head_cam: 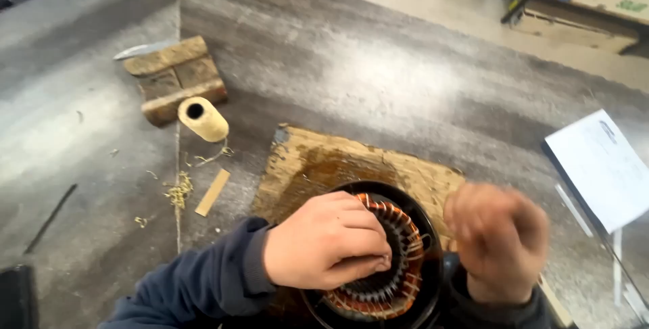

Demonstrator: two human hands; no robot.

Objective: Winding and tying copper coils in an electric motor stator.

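A: What takes up most of the view?

B: A grey bench (378, 65), with a worn wooden board (318, 160) lying on it near the person.

A: And on the board?

B: A round black motor stator (399, 282) ringed with copper windings. It sits at the board's near edge, between the two hands.

A: What are the hands doing?

B: The left hand (324, 241) rests over the stator's left side, fingers curled in close, tips pinched together at the windings. Whether it grips anything there, I cannot tell. The right hand (500, 241) is blurred, loosely closed just right of the stator; I cannot tell if it holds something.

A: Anything smaller?

B: A white sheet (602, 167) at the right edge, a block of wooden pieces (176, 79) further left, a cream spool of cord (203, 118) touching it, then a thin wooden strip (212, 192) and scattered shavings (178, 190).
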